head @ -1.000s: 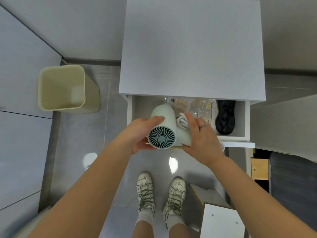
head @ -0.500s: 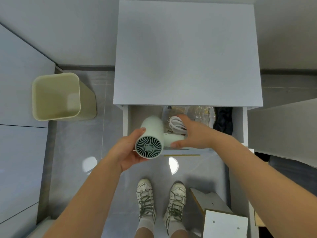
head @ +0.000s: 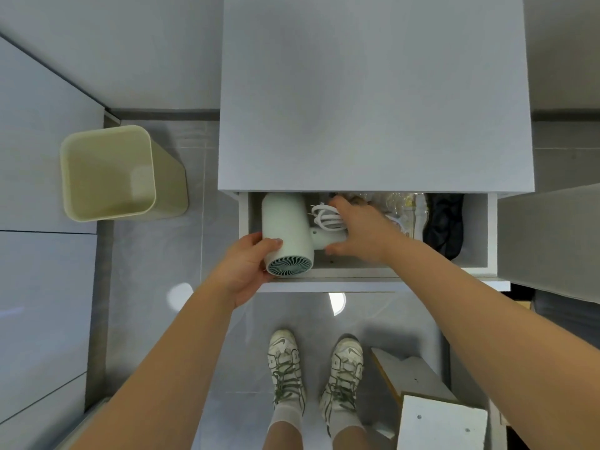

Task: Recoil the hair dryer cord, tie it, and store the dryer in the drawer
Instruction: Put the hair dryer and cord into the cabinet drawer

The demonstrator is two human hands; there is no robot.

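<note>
Left hand (head: 246,267) grips dryer (head: 285,232) barrel, right hand (head: 360,232) curled on handle and coiled cord (head: 326,216), lowering both into drawer (head: 480,235), frame center.

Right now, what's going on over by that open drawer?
A person is putting a hair dryer into the open drawer. The left hand grips the dryer's barrel near its rear grille, and the right hand rests over the handle and the coiled white cord. The dryer sits at the drawer's left end, beside clear packets and a dark bundle. Neither hand has let go.
</note>
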